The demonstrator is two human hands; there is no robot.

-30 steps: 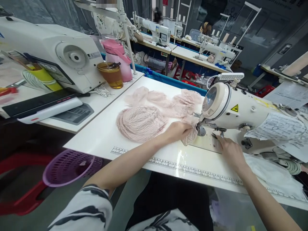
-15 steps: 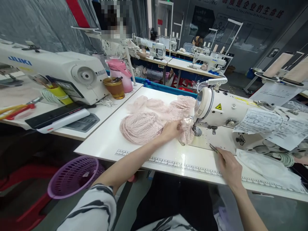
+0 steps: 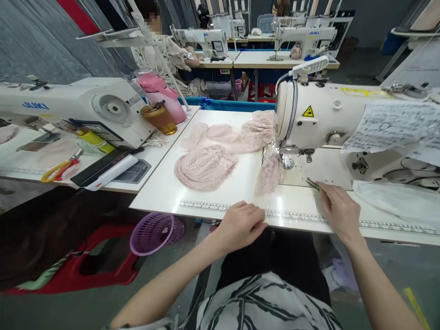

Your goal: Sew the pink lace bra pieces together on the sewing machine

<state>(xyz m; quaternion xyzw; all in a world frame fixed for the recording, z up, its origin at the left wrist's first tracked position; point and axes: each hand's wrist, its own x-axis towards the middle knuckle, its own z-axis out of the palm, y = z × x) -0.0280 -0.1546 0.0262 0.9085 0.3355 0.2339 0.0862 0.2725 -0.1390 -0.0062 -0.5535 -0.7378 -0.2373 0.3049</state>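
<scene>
My right hand (image 3: pixel 338 208) rests on the table right of the sewing machine's needle area. It is closed around small thread snips (image 3: pixel 312 184), whose tips point away from me. My left hand (image 3: pixel 242 224) is at the table's front edge, fingers curled in; the palm side is hidden. In front of it, a piece of pale pink lace (image 3: pixel 270 174) hangs from under the presser foot of the sewing machine (image 3: pixel 319 107). To the left lies a rounded pile of pink lace (image 3: pixel 206 167), with more sheer pink fabric (image 3: pixel 250 133) behind it.
A printed ruler (image 3: pixel 206 206) runs along the table's front edge. White cloth (image 3: pixel 395 201) lies at right. On the adjoining left table are another sewing machine (image 3: pixel 85 101), scissors (image 3: pixel 60 169), a cup of amber liquid (image 3: pixel 160 120) and a pink jug (image 3: pixel 165 94). A purple basket (image 3: pixel 147 247) stands below.
My left hand has let go of the pink lace at the needle and drawn back toward me to the table edge. My right hand still holds the snips. The view has tilted down.
</scene>
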